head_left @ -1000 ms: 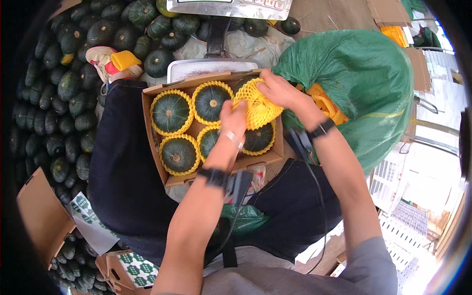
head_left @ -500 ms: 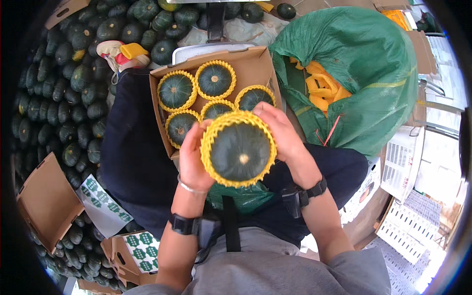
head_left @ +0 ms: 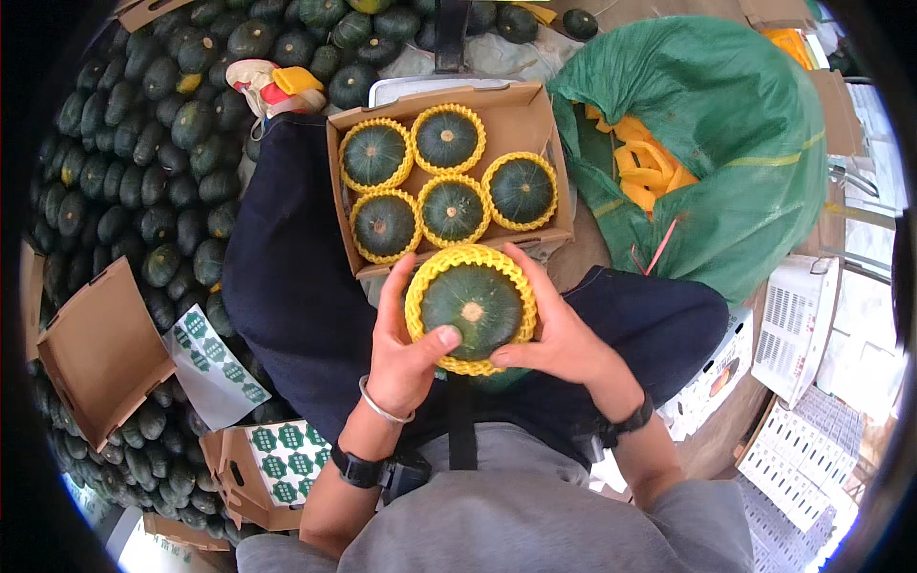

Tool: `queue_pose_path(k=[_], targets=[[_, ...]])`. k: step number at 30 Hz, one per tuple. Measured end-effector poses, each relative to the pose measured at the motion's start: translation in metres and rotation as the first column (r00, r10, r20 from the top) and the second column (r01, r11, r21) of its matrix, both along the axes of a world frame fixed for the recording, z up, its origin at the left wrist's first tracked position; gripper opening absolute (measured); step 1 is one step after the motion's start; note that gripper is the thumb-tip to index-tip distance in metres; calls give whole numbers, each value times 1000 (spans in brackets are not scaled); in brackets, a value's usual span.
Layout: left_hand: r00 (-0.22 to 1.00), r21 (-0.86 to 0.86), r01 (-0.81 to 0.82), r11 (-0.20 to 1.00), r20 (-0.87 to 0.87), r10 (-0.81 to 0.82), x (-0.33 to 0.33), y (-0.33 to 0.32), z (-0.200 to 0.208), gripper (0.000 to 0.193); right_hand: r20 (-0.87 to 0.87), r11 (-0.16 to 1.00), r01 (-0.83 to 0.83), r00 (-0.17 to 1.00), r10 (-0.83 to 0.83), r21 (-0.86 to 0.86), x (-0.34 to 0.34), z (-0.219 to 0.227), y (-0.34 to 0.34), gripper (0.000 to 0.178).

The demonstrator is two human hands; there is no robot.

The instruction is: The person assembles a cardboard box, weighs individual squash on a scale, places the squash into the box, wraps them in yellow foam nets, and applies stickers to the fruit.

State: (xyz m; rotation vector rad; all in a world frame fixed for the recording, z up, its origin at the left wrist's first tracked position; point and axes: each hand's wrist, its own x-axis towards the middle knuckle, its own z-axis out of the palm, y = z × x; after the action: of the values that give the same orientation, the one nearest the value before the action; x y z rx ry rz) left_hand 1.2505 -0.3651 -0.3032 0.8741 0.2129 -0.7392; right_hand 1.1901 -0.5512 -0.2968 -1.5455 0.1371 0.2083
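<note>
Both hands hold one dark green squash (head_left: 471,307) wrapped in a yellow foam net sleeve (head_left: 417,298), lifted above the person's lap. The left hand (head_left: 406,349) cups its left side, fingers up along the net and thumb pressed on the green top. The right hand (head_left: 559,334) closes round the right side, thumb lying under the lower edge.

Just beyond the hands, past the fingertips, an open cardboard box (head_left: 535,115) rests across the person's dark-trousered knees (head_left: 287,277). Five netted squashes (head_left: 449,210) already sit inside, two in the far row and three in the near row, with the far right corner bare.

To the right of the right hand a big green sack (head_left: 726,143) gapes open, showing a heap of loose yellow nets (head_left: 645,167). Further right and lower, white plastic crates (head_left: 798,325) stand on the floor.

To the left of the left hand, a wide pile of bare dark squashes (head_left: 143,172) covers the ground and curves round behind the box. Lower left lie a folded empty carton (head_left: 100,349), a sheet of green stickers (head_left: 215,358) and a smaller box of stickers (head_left: 277,463).
</note>
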Motion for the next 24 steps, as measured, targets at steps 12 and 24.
queue_pose_path(k=[12, 24], targets=[[876, 496, 192, 847, 303, -376, 39, -38, -28, 101, 142, 725, -21, 976, 164, -688, 39, -31, -2, 80], [166, 910, -405, 91, 171, -971, 186, -131, -152, 65, -89, 14, -93, 975, 202, -996, 181, -122, -80, 69]])
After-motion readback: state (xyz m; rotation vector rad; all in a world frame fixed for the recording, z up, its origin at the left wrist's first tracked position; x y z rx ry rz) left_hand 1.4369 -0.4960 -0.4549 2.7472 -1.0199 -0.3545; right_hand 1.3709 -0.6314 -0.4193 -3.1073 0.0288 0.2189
